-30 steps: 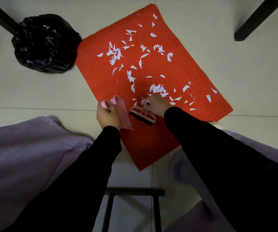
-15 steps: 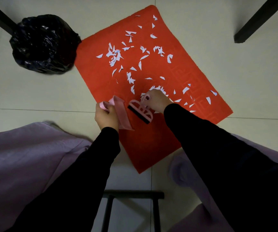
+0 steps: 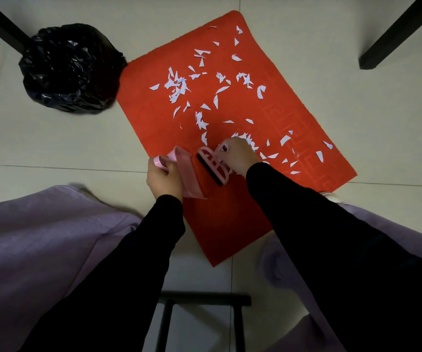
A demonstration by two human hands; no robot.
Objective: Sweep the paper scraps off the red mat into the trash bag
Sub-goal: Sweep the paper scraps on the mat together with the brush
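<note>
Head view: dustpan (image 3: 192, 174) near mat (image 3: 230, 224) edge

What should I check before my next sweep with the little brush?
1. Left hand grips the pink dustpan: ok.
2. Right hand grips the pink brush: ok.
3. Brush right next to the dustpan: ok.
4. Dustpan lip flat on the red mat: cannot tell.
5. Paper scraps cleared off the mat: not ok, many lie scattered.
6. Trash bag beside the mat: ok.
</note>
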